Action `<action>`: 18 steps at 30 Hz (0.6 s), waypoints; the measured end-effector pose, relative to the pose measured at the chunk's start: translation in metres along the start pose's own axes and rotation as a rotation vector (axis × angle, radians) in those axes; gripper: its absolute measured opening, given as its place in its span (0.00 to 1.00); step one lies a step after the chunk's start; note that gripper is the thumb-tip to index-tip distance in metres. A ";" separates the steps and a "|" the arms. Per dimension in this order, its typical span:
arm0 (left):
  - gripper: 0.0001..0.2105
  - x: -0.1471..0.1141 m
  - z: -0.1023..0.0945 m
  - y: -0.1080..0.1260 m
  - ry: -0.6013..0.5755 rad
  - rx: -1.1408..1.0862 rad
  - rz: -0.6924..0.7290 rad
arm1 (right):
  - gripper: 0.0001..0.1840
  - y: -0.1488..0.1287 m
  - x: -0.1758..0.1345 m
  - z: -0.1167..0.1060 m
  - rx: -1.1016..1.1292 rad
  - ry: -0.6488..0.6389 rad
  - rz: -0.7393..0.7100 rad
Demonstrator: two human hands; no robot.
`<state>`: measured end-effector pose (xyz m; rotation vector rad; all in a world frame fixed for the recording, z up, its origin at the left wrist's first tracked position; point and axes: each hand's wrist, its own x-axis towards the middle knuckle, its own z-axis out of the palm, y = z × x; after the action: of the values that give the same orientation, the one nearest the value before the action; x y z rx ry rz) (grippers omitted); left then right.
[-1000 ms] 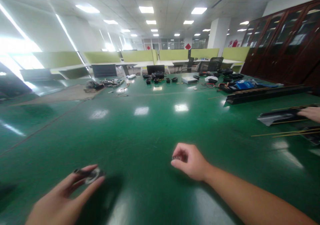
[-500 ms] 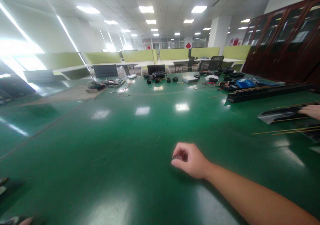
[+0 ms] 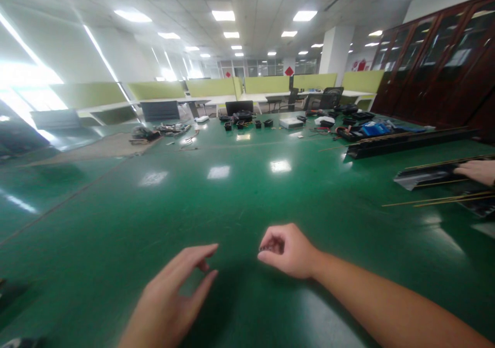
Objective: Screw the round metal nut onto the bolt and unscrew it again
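Observation:
My right hand [image 3: 290, 251] is curled over the green table [image 3: 240, 209], its thumb and fingers closed round some small dark pieces [image 3: 266, 248]. Only their edge shows at the fingertips, so I cannot make out what kind they are. To its left, my left hand [image 3: 174, 288] hovers above the tabletop with thumb and fingers apart and nothing between them. A gap of bare green surface separates the two hands.
Another person's hand [image 3: 477, 170] rests on a dark channel-shaped strip [image 3: 421, 177] at the right, near thin yellowish rods [image 3: 436, 200]. A longer black channel [image 3: 386, 146] lies beyond. Small black boxes [image 3: 258, 124] and a white box [image 3: 291, 123] stand at the back.
My left hand has come in from the lower left edge to near my right hand. The right hand keeps its closed pose around the small pieces.

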<state>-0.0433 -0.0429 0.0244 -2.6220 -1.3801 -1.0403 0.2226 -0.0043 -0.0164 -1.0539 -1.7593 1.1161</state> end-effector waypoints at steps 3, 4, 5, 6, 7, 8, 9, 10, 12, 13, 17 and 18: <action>0.20 0.021 0.029 0.030 -0.198 -0.093 0.104 | 0.11 -0.002 -0.001 -0.001 0.007 -0.035 -0.019; 0.21 0.026 0.036 0.037 -0.243 -0.128 0.114 | 0.11 -0.002 -0.001 -0.001 0.006 -0.050 -0.028; 0.22 0.030 0.042 0.043 -0.270 -0.158 0.120 | 0.10 -0.002 -0.002 -0.001 0.006 -0.067 -0.036; 0.21 0.032 0.046 0.047 -0.283 -0.181 0.121 | 0.10 -0.003 -0.002 -0.002 0.007 -0.082 -0.043; 0.20 0.034 0.050 0.050 -0.284 -0.194 0.125 | 0.10 -0.002 -0.003 -0.002 0.010 -0.094 -0.048; 0.17 0.035 0.052 0.052 -0.277 -0.199 0.131 | 0.10 -0.002 -0.003 -0.001 0.018 -0.106 -0.051; 0.14 0.036 0.054 0.053 -0.269 -0.194 0.140 | 0.10 -0.002 -0.003 -0.001 0.027 -0.120 -0.051; 0.12 0.036 0.055 0.054 -0.261 -0.179 0.155 | 0.10 -0.001 -0.003 -0.001 0.032 -0.135 -0.049; 0.09 0.036 0.056 0.053 -0.238 -0.122 0.193 | 0.09 0.000 -0.004 0.000 0.035 -0.171 -0.038; 0.08 0.035 0.055 0.051 -0.225 -0.088 0.208 | 0.09 0.000 -0.004 0.000 0.034 -0.190 -0.030; 0.07 0.024 0.038 0.025 -0.119 0.002 0.164 | 0.11 0.000 -0.004 -0.001 0.017 -0.228 -0.021; 0.08 0.018 0.029 0.015 -0.059 0.012 0.118 | 0.12 0.000 -0.004 -0.001 0.010 -0.231 -0.026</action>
<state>-0.0090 -0.0300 0.0160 -2.7086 -1.2194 -0.9460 0.2252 -0.0079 -0.0168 -0.9233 -1.9390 1.2706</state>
